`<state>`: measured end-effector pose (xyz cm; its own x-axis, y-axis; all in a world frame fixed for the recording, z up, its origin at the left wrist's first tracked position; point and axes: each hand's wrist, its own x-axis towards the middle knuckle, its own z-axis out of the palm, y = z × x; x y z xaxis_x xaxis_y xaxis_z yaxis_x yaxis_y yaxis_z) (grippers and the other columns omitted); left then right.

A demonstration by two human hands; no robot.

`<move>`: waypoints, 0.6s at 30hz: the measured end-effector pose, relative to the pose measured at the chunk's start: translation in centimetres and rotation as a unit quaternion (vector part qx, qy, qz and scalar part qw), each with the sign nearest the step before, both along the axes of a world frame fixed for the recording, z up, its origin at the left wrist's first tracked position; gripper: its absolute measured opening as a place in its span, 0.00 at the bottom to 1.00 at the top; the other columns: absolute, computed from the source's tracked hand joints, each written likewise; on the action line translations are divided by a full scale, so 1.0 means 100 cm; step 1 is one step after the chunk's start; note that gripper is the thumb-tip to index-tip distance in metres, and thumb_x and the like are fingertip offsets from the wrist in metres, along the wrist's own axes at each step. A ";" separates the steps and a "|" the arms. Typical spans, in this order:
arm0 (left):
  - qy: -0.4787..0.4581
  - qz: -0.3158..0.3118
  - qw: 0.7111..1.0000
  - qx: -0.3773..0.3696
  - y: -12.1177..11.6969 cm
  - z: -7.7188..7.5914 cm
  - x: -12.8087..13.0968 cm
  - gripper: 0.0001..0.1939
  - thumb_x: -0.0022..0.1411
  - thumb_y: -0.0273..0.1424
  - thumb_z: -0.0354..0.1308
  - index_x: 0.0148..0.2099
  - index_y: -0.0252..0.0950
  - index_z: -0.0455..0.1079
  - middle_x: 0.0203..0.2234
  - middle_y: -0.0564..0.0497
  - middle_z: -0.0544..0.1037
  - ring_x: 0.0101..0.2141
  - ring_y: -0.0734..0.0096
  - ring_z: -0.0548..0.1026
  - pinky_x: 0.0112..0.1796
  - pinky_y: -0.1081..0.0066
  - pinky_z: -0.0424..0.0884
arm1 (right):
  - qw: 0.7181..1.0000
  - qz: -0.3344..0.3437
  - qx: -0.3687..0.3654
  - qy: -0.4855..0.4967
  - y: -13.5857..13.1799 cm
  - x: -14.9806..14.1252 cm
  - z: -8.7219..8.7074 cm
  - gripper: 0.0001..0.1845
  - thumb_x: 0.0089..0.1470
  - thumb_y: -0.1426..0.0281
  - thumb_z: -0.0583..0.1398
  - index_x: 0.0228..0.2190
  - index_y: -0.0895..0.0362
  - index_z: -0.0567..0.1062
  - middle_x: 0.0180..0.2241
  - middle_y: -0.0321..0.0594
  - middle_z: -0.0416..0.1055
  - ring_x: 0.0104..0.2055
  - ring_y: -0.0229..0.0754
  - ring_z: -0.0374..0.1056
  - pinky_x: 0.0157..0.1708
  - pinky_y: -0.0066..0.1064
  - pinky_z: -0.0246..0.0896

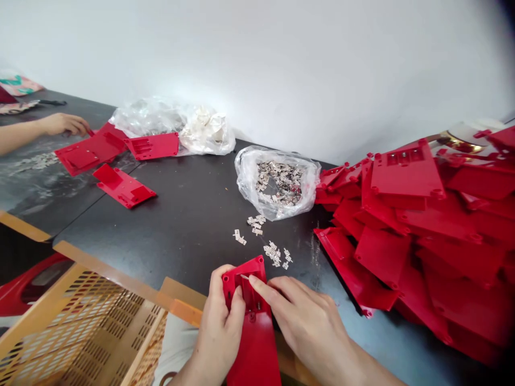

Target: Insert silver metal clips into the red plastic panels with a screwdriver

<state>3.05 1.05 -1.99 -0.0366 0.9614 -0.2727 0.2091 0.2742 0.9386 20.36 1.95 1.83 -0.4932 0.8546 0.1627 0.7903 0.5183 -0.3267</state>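
Observation:
My left hand point(220, 327) grips a red plastic cover point(251, 327) by its left edge, thumb across its top, at the near edge of the dark table point(189, 214). My right hand point(306, 316) is closed in a pinch, and its forefinger presses a small metal clip point(244, 277) into the upper part of the cover. Loose metal clips point(273, 253) lie on the table just beyond the cover. Behind them an open clear bag of clips point(277, 182) sits.
A big heap of red covers point(422, 225) fills the right side. At far left another person's hand point(64, 124) rests by several red covers point(90, 153) and a crumpled plastic bag point(177, 123). An orange slatted crate point(76, 327) stands below the table's near left edge.

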 end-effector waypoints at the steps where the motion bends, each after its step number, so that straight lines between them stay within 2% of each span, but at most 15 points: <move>1: -0.003 0.002 1.000 0.000 0.001 0.001 0.000 0.13 0.69 0.34 0.47 0.54 0.40 0.58 0.47 0.47 0.74 0.46 0.65 0.73 0.48 0.65 0.69 | 1.000 0.003 0.002 -0.001 0.001 0.001 0.000 0.25 0.62 0.79 0.52 0.58 0.51 0.68 0.38 0.39 0.76 0.34 0.42 0.74 0.30 0.32 0.69; 10: -0.012 0.000 1.000 -0.002 -0.003 0.000 0.004 0.13 0.69 0.34 0.46 0.54 0.40 0.58 0.43 0.48 0.76 0.44 0.66 0.74 0.45 0.67 0.70 | 0.999 0.017 0.012 -0.040 0.000 -0.003 0.007 0.28 0.53 0.77 0.62 0.56 0.53 0.70 0.34 0.38 0.75 0.32 0.44 0.74 0.26 0.32 0.67; 14: -0.002 -0.011 1.000 -0.014 -0.008 0.001 0.006 0.13 0.70 0.34 0.46 0.55 0.39 0.57 0.37 0.50 0.77 0.38 0.66 0.76 0.39 0.69 0.71 | 0.998 0.016 0.009 -0.065 -0.003 -0.006 0.008 0.32 0.48 0.76 0.65 0.56 0.55 0.70 0.34 0.40 0.75 0.32 0.47 0.74 0.24 0.33 0.67; 18: 0.007 -0.021 0.999 -0.026 -0.011 -0.002 0.006 0.15 0.69 0.35 0.46 0.56 0.38 0.56 0.33 0.50 0.78 0.33 0.66 0.76 0.34 0.69 0.70 | 0.996 -0.004 0.003 -0.089 -0.007 -0.008 0.000 0.34 0.46 0.78 0.65 0.56 0.54 0.70 0.34 0.40 0.75 0.31 0.46 0.73 0.23 0.33 0.67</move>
